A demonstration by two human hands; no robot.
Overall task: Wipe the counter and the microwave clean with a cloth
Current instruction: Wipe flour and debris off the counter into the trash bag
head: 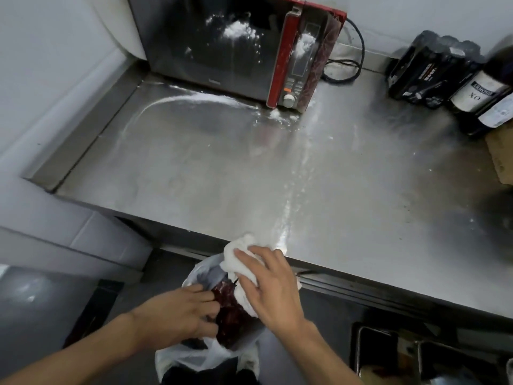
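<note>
Your right hand (pixel 266 287) holds the cloth (pixel 238 252) at the front edge of the counter (pixel 374 212), partly past the lip. Just left of that grip and lower, your left hand (pixel 177 309) pinches the rim of the bag (pixel 194 357), which hangs in front of the counter, under the cloth. Ahead of the grip a trail of powder (pixel 294 173) runs back across the counter to the microwave (pixel 222 51), which stands at the back, left of the grip. A cable (pixel 344 69) lies just right of the microwave. Far right of the grip, at the back, a multipack (pixel 424 68) stands with bottles (pixel 477 90) just beside it.
</note>
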